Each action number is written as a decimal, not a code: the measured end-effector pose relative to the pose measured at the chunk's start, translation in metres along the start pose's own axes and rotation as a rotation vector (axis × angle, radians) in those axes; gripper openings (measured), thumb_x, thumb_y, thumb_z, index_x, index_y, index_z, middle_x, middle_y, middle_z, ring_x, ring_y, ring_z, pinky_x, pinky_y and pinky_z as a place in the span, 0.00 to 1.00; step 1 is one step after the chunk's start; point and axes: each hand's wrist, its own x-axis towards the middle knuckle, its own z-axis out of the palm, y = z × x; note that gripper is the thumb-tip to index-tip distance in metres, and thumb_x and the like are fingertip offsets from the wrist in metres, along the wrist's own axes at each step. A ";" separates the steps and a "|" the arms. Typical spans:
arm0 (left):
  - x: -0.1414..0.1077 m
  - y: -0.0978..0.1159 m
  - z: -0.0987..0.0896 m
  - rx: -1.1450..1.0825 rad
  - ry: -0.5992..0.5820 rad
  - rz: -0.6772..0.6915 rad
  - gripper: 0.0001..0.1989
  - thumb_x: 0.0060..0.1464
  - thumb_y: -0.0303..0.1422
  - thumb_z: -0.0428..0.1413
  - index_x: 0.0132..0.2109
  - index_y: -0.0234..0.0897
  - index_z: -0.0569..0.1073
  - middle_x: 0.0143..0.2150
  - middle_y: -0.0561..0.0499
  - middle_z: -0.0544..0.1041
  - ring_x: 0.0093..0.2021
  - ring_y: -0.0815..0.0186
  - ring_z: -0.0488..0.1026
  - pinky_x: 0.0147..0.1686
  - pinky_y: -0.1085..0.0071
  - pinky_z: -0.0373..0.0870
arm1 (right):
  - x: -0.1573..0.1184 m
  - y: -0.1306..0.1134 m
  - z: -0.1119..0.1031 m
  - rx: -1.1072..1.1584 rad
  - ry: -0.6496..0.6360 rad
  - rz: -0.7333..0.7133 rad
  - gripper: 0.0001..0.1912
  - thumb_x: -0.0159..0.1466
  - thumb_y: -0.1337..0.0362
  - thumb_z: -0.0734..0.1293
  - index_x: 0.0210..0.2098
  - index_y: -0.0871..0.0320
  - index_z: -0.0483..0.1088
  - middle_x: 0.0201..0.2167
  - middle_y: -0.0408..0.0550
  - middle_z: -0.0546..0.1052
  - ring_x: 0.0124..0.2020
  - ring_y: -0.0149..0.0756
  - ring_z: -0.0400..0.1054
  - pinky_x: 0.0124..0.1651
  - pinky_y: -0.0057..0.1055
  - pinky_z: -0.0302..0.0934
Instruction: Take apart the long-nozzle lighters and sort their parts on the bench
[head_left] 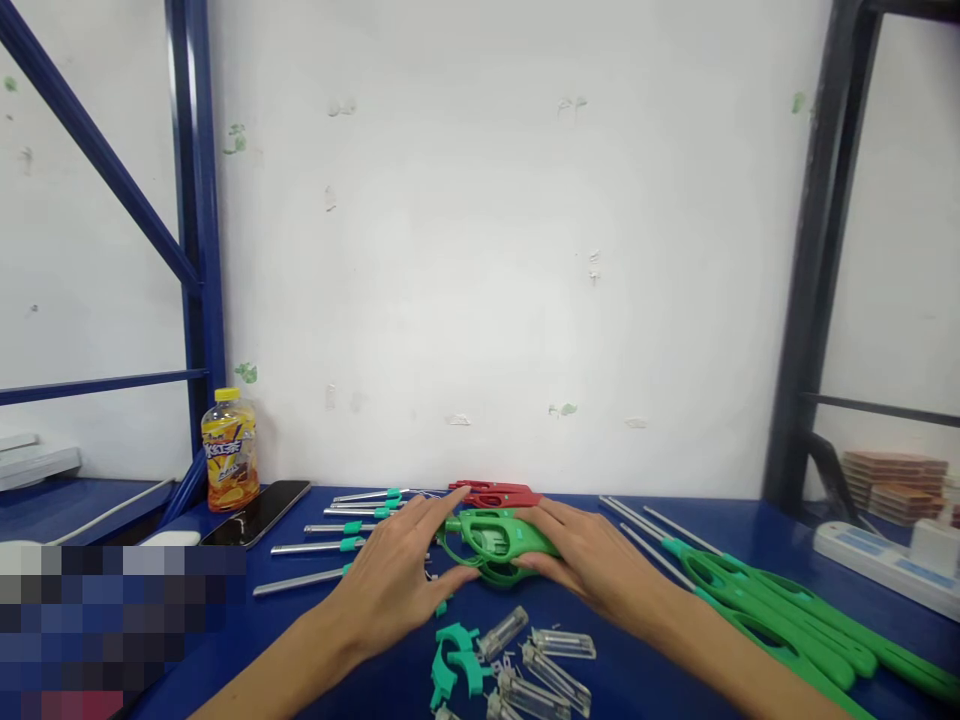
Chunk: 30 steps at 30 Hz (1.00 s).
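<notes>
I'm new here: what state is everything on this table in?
Green casing: in the right hand, inner part showing.
Left hand: around casing's left end, grip unclear.
Drink bottle: upright, capped.
Phone: flat, screen dark.
Metal rods: lying down.
Red casings: lying at the back.
Clear tubes: lying scattered.
Teal clips: lying loose.
Long green tools: lying down, rods attached.
Power strip: lying flat.
</notes>
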 end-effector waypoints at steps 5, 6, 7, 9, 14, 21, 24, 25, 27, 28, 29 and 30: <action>-0.001 0.005 0.002 -0.089 -0.018 0.010 0.39 0.59 0.37 0.62 0.71 0.52 0.52 0.58 0.46 0.73 0.55 0.55 0.73 0.53 0.52 0.73 | -0.003 0.000 0.002 -0.069 -0.020 -0.017 0.20 0.73 0.48 0.58 0.56 0.53 0.65 0.48 0.50 0.77 0.43 0.46 0.76 0.39 0.37 0.65; -0.002 0.007 0.002 -0.096 -0.017 0.013 0.40 0.59 0.37 0.63 0.71 0.53 0.51 0.59 0.46 0.73 0.56 0.55 0.73 0.54 0.52 0.73 | -0.004 -0.001 0.003 -0.077 -0.020 -0.025 0.20 0.73 0.48 0.58 0.56 0.53 0.65 0.47 0.49 0.77 0.43 0.46 0.75 0.38 0.36 0.65; -0.002 0.009 0.002 -0.101 -0.015 0.015 0.40 0.59 0.37 0.63 0.71 0.53 0.51 0.60 0.47 0.73 0.57 0.55 0.72 0.55 0.52 0.73 | -0.004 -0.001 0.004 -0.082 -0.021 -0.031 0.20 0.73 0.48 0.58 0.56 0.53 0.65 0.47 0.48 0.77 0.43 0.46 0.75 0.37 0.36 0.64; -0.003 0.011 0.003 -0.105 -0.011 0.019 0.40 0.58 0.37 0.63 0.71 0.54 0.51 0.61 0.48 0.72 0.58 0.55 0.72 0.56 0.52 0.72 | -0.004 -0.003 0.004 -0.092 -0.025 -0.042 0.20 0.73 0.47 0.58 0.56 0.53 0.64 0.47 0.47 0.77 0.42 0.45 0.76 0.36 0.35 0.63; -0.004 0.013 0.005 -0.079 -0.006 0.039 0.36 0.57 0.39 0.64 0.68 0.51 0.58 0.59 0.48 0.74 0.56 0.54 0.73 0.54 0.53 0.74 | -0.003 -0.006 0.004 -0.112 -0.013 -0.071 0.21 0.73 0.47 0.58 0.55 0.54 0.65 0.47 0.48 0.78 0.41 0.44 0.76 0.33 0.34 0.61; -0.001 0.013 0.006 -0.052 -0.032 0.036 0.31 0.58 0.42 0.63 0.65 0.49 0.62 0.55 0.47 0.75 0.54 0.54 0.74 0.52 0.53 0.74 | -0.002 -0.002 0.002 -0.107 -0.031 -0.094 0.24 0.71 0.44 0.59 0.54 0.55 0.67 0.44 0.50 0.80 0.41 0.45 0.76 0.35 0.33 0.62; -0.002 0.011 0.006 -0.016 -0.064 0.044 0.34 0.60 0.44 0.61 0.68 0.49 0.58 0.57 0.46 0.74 0.55 0.54 0.74 0.52 0.52 0.74 | -0.002 0.003 0.000 -0.090 -0.072 -0.084 0.24 0.70 0.43 0.59 0.50 0.56 0.70 0.40 0.50 0.80 0.40 0.47 0.76 0.37 0.36 0.63; -0.003 0.010 0.005 0.003 -0.064 0.041 0.34 0.61 0.45 0.59 0.69 0.49 0.56 0.58 0.45 0.74 0.56 0.53 0.73 0.53 0.52 0.73 | -0.002 0.006 -0.001 -0.083 -0.092 -0.070 0.24 0.70 0.43 0.60 0.49 0.56 0.71 0.39 0.50 0.80 0.40 0.47 0.75 0.38 0.36 0.63; -0.003 0.010 0.004 0.032 -0.054 0.014 0.31 0.65 0.45 0.54 0.70 0.48 0.55 0.60 0.44 0.72 0.57 0.53 0.72 0.54 0.51 0.72 | -0.003 0.015 -0.002 -0.049 -0.130 -0.035 0.24 0.71 0.43 0.59 0.49 0.56 0.71 0.42 0.51 0.80 0.43 0.47 0.74 0.41 0.38 0.63; -0.004 0.011 0.002 0.041 -0.050 -0.006 0.29 0.67 0.45 0.52 0.70 0.48 0.55 0.60 0.44 0.72 0.58 0.53 0.72 0.55 0.52 0.72 | -0.004 0.020 -0.002 -0.018 -0.148 -0.017 0.24 0.71 0.43 0.59 0.50 0.56 0.71 0.44 0.51 0.79 0.45 0.47 0.74 0.43 0.38 0.64; -0.003 0.011 0.001 0.046 -0.050 -0.025 0.26 0.69 0.44 0.49 0.70 0.47 0.55 0.61 0.44 0.72 0.58 0.54 0.72 0.55 0.53 0.72 | -0.005 0.025 -0.002 0.023 -0.174 -0.002 0.25 0.71 0.43 0.59 0.52 0.55 0.71 0.47 0.51 0.78 0.47 0.47 0.73 0.45 0.39 0.64; -0.003 0.012 0.000 0.050 -0.054 -0.042 0.24 0.70 0.43 0.47 0.69 0.47 0.56 0.61 0.44 0.72 0.59 0.54 0.72 0.55 0.53 0.72 | -0.006 0.031 -0.002 0.066 -0.210 0.009 0.26 0.70 0.43 0.59 0.53 0.55 0.71 0.49 0.52 0.77 0.49 0.47 0.72 0.47 0.39 0.64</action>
